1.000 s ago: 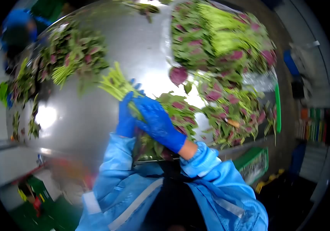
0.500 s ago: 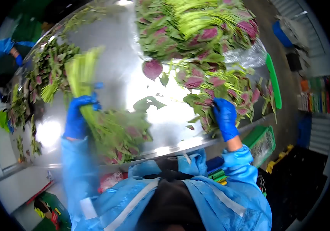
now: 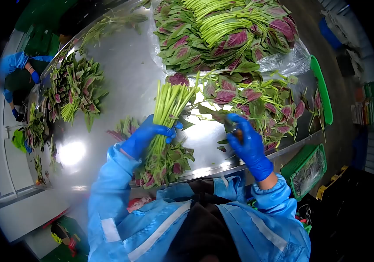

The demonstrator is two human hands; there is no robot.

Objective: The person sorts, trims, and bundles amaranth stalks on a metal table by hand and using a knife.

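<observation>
My left hand [image 3: 148, 136], in a blue glove, is wrapped round a bunch of leafy greens [image 3: 168, 107], its pale stems pointing up and its green and purple leaves hanging toward the table's near edge. To the right, my right hand [image 3: 249, 146], also gloved in blue, has its fingers curled round a small brownish object [image 3: 238, 135] that is too small to name. Loose purple-green leaves [image 3: 263, 105] lie just beyond my right hand. Behind them a large pile of greens [image 3: 222, 32] rests on clear plastic.
More greens [image 3: 75, 87] lie at the left of the metal table [image 3: 121, 70]. A co-worker in blue [image 3: 14, 65] is at the far left. A green crate [image 3: 305, 170] stands beyond the near right edge, and a green strip [image 3: 321, 89] runs along the right side.
My left hand has moved right with the bunch, whose stems now stand more upright toward the pile. My right hand has shifted slightly left and down from among the loose leaves, and a brownish object now shows in it.
</observation>
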